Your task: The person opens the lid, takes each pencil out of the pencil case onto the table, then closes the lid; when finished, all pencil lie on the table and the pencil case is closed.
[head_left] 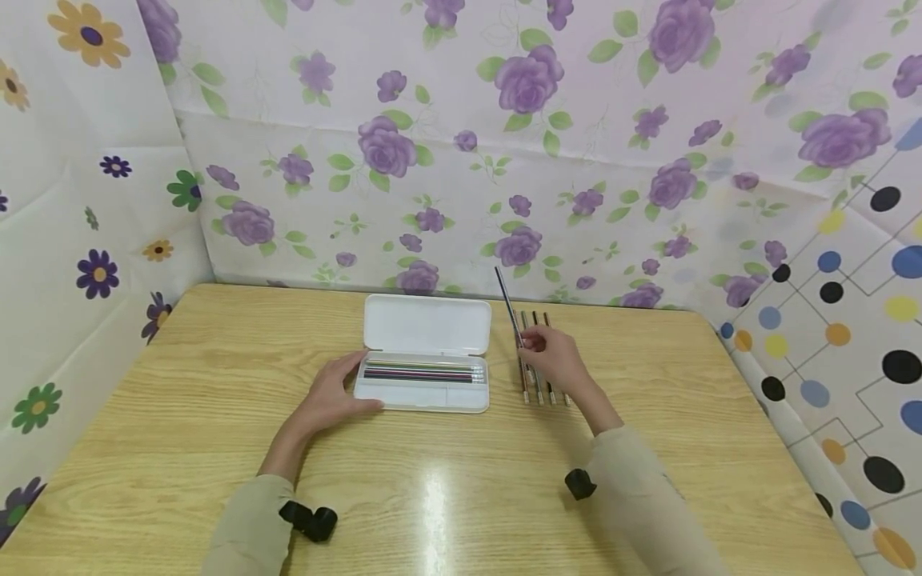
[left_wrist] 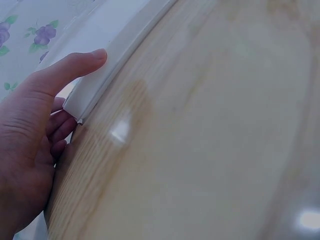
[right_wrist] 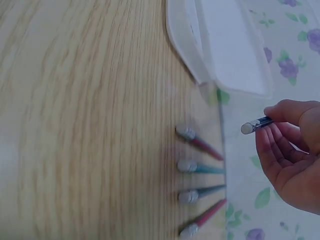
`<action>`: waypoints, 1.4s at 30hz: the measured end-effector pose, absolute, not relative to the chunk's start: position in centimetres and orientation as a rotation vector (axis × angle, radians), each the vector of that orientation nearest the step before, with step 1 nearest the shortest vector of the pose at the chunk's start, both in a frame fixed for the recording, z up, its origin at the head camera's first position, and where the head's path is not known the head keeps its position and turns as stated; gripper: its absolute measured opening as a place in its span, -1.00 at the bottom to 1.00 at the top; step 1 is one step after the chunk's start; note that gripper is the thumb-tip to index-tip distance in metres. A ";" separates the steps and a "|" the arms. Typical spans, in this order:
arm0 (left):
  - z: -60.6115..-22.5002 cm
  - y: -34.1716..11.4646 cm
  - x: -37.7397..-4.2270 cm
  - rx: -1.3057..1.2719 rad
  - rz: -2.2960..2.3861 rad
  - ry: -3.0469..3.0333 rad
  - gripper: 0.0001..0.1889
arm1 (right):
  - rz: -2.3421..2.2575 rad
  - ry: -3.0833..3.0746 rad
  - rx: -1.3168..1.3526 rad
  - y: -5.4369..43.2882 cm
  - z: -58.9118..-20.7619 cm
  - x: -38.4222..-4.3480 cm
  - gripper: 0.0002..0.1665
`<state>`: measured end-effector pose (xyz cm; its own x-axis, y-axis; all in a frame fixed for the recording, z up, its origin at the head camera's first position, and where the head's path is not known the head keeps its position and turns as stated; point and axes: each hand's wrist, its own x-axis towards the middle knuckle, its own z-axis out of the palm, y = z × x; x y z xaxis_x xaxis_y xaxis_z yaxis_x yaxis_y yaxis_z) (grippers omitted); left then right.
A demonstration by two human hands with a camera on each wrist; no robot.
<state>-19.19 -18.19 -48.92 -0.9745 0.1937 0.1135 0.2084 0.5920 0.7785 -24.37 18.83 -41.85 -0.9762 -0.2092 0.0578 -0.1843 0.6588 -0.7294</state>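
A white pencil case [head_left: 421, 398] lies on the table with its lid [head_left: 427, 324] raised at the back. Several pencils [head_left: 421, 370] with white eraser ends lie side by side in its rear compartment. My left hand [head_left: 333, 394] grips the case's left end. In the left wrist view its thumb [left_wrist: 82, 64] lies over the case edge, fingers curled at the end. Between thumb and fingers, my right hand [head_left: 555, 358] pinches a dark blue pencil [head_left: 507, 300], tilted above the table. Its eraser end [right_wrist: 248, 128] shows in the right wrist view.
Several loose pencils [head_left: 551, 392] lie in a row on the wooden table [head_left: 432, 472], right of the case and under my right hand. A flowered cloth [head_left: 446, 184] hangs behind the table's back edge. Patterned sheets stand at both sides.
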 end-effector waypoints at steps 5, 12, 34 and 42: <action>-49.0 -18.2 -19.2 -0.346 -1.374 -2.791 0.02 | -1.239 2.846 -0.281 21.2 -42.7 -24.5 -0.64; -49.0 -18.2 -19.2 -0.337 -1.382 -2.796 0.02 | -1.198 2.865 -0.159 23.9 -43.9 -24.5 -0.61; -49.1 -18.2 -19.3 -0.346 -1.375 -2.785 0.01 | -1.083 2.865 0.018 26.7 -46.0 -23.2 -0.60; -49.2 -18.2 -19.3 -0.341 -1.395 -2.790 0.00 | -1.105 2.865 -0.001 26.4 -45.9 -23.1 -0.62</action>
<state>-19.30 -18.23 -49.19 -0.9764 0.1915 0.0997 0.1947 0.5814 0.7899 -23.11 26.44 -45.88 -0.9975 -0.0258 -0.0658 0.0250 0.7412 -0.6708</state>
